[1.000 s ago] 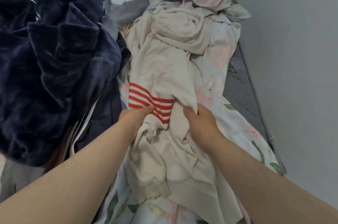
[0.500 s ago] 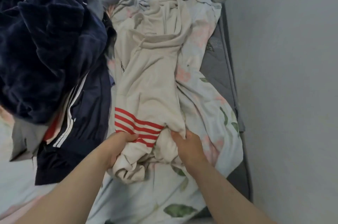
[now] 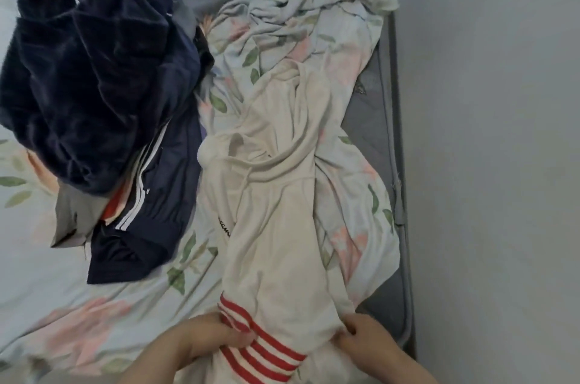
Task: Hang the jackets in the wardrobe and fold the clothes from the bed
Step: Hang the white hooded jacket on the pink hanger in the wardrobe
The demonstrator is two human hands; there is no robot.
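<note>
Bed (image 3: 62, 289), floral sheet, set against a grey wall (image 3: 486, 164) along its right edge, where a strip of grey mattress (image 3: 370, 132) shows bare.

Item one: cream hoodie (image 3: 276, 242), laid lengthwise near the right edge, hood toward the far end, red-striped band (image 3: 260, 349) at the near edge. We hold it at that near end. Our left hand (image 3: 213, 336) has its fingers (image 3: 244, 336) pinched on the striped band, and our right hand (image 3: 364, 336) has its fingers curled into the cream cloth beside it. We judge this two-handed hold is meant to draw the garment straight and flat for folding. Black lettering on the chest is half folded under and unreadable. Whether the striped band is cuff or hem, we cannot tell.

Item two: navy fleece heap (image 3: 88, 70), toward the far left corner, lying over a navy track jacket (image 3: 150, 211) with white stripes, likely bound for the wardrobe. Under these lies grey and orange cloth (image 3: 67, 220), which we cannot identify.

Both our forearms are cut off at the near edge of view. No wardrobe is in view.
</note>
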